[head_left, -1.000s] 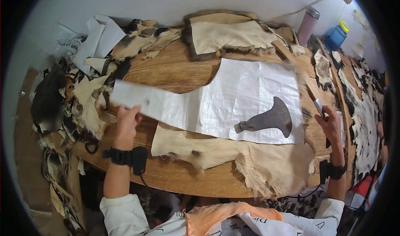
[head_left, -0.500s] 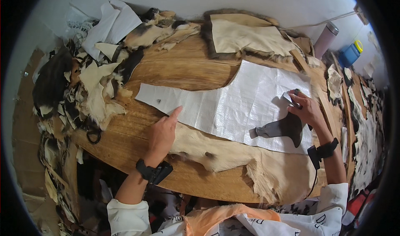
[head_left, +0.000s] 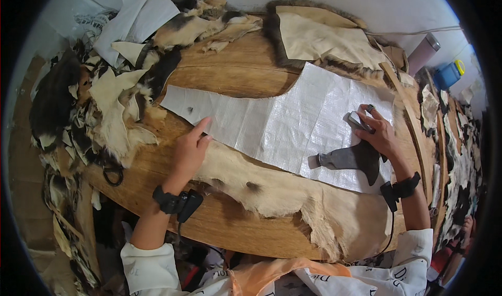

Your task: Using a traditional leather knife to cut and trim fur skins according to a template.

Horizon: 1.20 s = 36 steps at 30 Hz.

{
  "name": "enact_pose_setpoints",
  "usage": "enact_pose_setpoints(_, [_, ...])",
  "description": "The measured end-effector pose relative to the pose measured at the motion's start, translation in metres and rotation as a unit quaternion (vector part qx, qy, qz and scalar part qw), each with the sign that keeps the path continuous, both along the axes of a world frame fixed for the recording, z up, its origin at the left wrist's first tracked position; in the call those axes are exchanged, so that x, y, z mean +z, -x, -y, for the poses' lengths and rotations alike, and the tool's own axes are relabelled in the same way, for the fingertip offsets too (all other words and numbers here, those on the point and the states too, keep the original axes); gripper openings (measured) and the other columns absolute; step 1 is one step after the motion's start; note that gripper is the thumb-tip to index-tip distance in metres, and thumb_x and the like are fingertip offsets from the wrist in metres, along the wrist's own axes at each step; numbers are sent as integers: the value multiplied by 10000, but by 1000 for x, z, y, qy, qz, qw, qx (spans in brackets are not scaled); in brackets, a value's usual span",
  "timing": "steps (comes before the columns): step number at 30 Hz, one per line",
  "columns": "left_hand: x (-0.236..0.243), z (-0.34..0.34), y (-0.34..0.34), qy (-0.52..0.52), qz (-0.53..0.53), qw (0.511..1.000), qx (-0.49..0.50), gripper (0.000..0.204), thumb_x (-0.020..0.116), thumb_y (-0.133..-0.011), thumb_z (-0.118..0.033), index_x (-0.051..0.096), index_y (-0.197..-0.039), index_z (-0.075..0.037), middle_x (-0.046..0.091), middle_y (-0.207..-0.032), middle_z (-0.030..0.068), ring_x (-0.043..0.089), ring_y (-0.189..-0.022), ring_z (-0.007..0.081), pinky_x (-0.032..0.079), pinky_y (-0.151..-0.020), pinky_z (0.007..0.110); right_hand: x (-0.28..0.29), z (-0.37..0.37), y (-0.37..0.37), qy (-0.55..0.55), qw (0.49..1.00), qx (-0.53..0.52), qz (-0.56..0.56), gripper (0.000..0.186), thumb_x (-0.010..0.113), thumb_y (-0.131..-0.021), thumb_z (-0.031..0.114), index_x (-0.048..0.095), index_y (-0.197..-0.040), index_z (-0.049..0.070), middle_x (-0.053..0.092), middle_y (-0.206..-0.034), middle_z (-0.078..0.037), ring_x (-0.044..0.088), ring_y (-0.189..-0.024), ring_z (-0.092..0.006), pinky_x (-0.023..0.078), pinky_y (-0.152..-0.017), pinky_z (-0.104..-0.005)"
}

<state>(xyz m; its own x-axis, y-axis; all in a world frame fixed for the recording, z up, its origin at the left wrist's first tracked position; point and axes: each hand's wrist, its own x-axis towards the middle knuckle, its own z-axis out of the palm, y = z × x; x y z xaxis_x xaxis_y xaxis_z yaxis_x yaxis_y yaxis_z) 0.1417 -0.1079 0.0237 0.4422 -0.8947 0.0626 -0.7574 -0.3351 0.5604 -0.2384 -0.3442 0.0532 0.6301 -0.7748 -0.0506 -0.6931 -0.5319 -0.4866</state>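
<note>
A white woven plastic pattern sheet (head_left: pixel 272 129) with a curved cutout lies over a pale fur-backed hide (head_left: pixel 261 186). My left hand (head_left: pixel 191 152) is at the sheet's lower left edge, index finger stretched out along it and thumb apart, holding nothing. My right hand (head_left: pixel 381 136) grips a small metal tool (head_left: pixel 355 119) on the sheet's right part. Just below that hand rests a dark iron tool (head_left: pixel 340 160) with a flared blade; the hand partly covers it.
Fur scraps (head_left: pixel 112 102) pile at the left; hides (head_left: pixel 324 40) and white sheets (head_left: pixel 138 14) lie at the back, wooden strips (head_left: pixel 415 134) along the right. A pink flask (head_left: pixel 422 55) and blue bottle (head_left: pixel 445 75) stand back right. Another person's hand (head_left: pixel 468 225) shows far right.
The sheet's narrow end, earlier held by my left hand, now lies down with that hand loosened. My right hand has moved leftward from the table's right side onto the sheet with the small tool.
</note>
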Motion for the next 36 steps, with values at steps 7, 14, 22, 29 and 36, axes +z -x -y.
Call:
enact_pose_setpoints(7, [21,5,-14,30,-361,902,233,423,559,-879,-231,478,-1288,-164,585,-748,34,503,-504,67,418,-432,207,-1,2,3,-7,1000,1,15,445,698,-709,198,606,-1128,78,488,-1253,-81,568,-1026,-264,467,-846,-338])
enact_pose_setpoints(14, [19,14,-17,88,-406,888,197,514,590,-822,-54,422,-1308,-48,552,-708,14,494,-524,55,389,-434,177,28,-23,-8,-22,997,71,4,410,753,-630,118,624,-1003,9,556,-916,-117,587,-822,-281,468,-718,-349])
enact_pose_setpoints(22, [14,11,-25,28,-376,901,214,463,583,-793,-22,485,-1246,-16,513,-655,-8,481,-506,52,388,-442,191,19,-44,-7,-49,980,191,36,477,780,-597,136,626,-1039,40,528,-984,-130,578,-832,-306,480,-733,-356])
enact_pose_setpoints(29, [47,32,35,58,136,987,-56,361,562,-800,-117,566,-1160,-91,542,-1033,139,530,-953,283,427,-832,392,17,-41,-2,-55,979,193,20,480,772,-617,179,623,-1062,76,528,-1013,-132,581,-847,-313,483,-739,-357])
enact_pose_setpoints(36, [28,46,106,-188,142,924,-301,576,414,-888,-483,289,-1382,-213,65,-1477,112,26,-1339,386,89,-944,711,13,-38,-1,-56,976,207,24,508,767,-621,212,612,-1092,104,521,-1029,-132,586,-844,-321,482,-735,-364])
